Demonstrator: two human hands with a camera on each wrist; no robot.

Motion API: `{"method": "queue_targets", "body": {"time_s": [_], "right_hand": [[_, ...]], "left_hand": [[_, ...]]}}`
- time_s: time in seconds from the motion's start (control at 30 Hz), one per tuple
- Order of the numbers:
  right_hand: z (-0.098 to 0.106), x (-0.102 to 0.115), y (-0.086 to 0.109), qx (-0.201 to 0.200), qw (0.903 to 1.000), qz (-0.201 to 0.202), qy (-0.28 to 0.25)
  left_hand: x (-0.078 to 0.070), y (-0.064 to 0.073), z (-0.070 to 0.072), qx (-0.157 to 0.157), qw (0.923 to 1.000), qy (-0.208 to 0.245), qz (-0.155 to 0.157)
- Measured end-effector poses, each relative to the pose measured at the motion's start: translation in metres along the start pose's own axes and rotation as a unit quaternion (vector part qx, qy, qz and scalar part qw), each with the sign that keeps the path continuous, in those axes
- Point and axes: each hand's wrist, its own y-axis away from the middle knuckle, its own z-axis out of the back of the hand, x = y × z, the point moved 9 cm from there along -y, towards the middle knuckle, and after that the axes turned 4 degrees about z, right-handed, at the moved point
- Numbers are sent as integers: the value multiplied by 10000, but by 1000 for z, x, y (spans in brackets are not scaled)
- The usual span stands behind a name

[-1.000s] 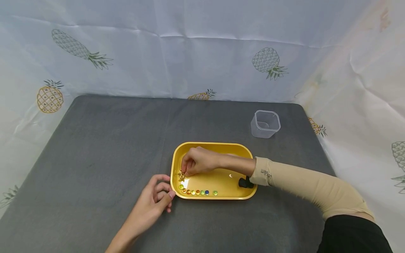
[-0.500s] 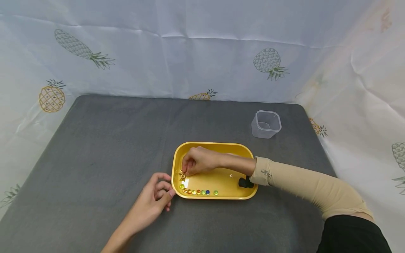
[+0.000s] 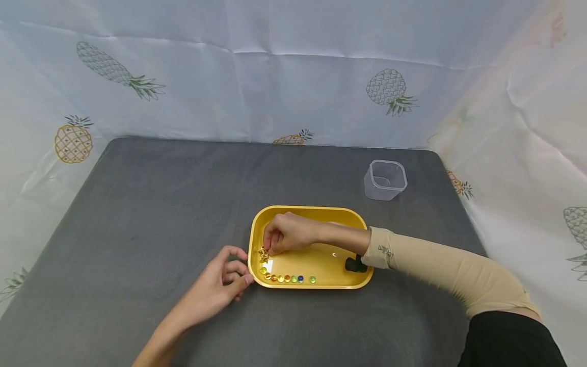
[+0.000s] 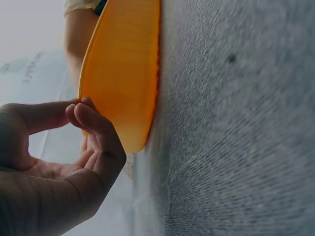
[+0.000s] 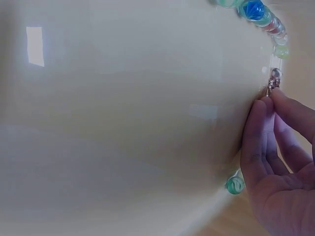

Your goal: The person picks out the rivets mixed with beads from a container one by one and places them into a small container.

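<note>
In the head view a yellow tray (image 3: 321, 286) stands on the grey table. My right hand (image 3: 291, 234) reaches into its left end. Thumb and fingers pinch at small shiny gold pieces (image 3: 264, 254), also seen as a metal cluster (image 5: 274, 79) at the fingertips in the right wrist view; their exact kind is unclear. A row of coloured glass marbles (image 3: 287, 279) lies along the tray's front edge. Another green marble (image 5: 235, 185) lies below my right hand in the right wrist view. My left hand (image 3: 213, 285) holds the tray's front left corner, thumb and fingertips at the rim.
A clear plastic container (image 3: 385, 181) stands behind the tray at the right. A black object (image 3: 355, 264) shows beside my right wrist, over the tray's right end. Pineapple-printed cloth (image 3: 247, 92) hangs behind and beside the table.
My left wrist and forearm have shifted slightly to the left, fingers staying at the tray corner. The right hand, marbles and gold pieces look unchanged.
</note>
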Motion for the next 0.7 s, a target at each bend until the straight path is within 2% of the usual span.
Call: {"method": "queue_targets", "body": {"time_s": [0.27,0.7], "right_hand": [[0,-1,0,7,10000,-3,-22],[-1,-1,1,-4,9999,-109,69]], "left_hand": [[1,-2,2,94,9997,-187,158],[1,-2,0,88,9999,14,129]]}}
